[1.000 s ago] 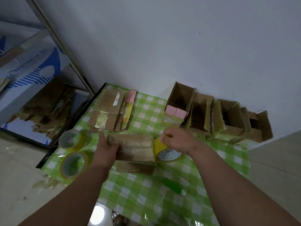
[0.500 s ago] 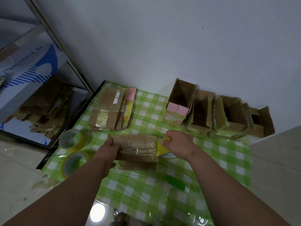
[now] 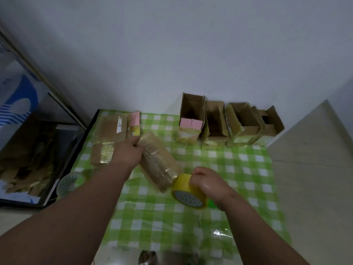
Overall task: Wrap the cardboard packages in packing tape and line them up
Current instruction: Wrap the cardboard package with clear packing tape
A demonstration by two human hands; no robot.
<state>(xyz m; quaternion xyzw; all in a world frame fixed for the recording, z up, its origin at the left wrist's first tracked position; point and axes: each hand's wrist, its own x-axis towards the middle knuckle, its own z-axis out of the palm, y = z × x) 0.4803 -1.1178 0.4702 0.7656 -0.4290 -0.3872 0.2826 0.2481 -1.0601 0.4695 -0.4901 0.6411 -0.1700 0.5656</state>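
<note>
A flat brown cardboard package (image 3: 159,163), shiny with tape, lies at an angle on the green checked tablecloth (image 3: 238,169). My left hand (image 3: 128,152) grips its far left end. My right hand (image 3: 208,181) is closed over a yellow roll of packing tape (image 3: 188,191) that touches the package's near right end. Along the wall at the back stands a row of several open cardboard boxes (image 3: 215,121), some wrapped in tape. A pile of flat packages (image 3: 108,134) lies at the back left of the cloth.
Another tape roll (image 3: 69,182) sits at the cloth's left edge, partly behind my left forearm. A dark-framed tray of cardboard scraps (image 3: 28,150) lies on the floor to the left. A green object (image 3: 211,203) peeks out under my right wrist. Bare floor lies to the right.
The package has swung from lying crosswise to a diagonal, its left end going toward the pile. My right hand and the tape roll came nearer and lower.
</note>
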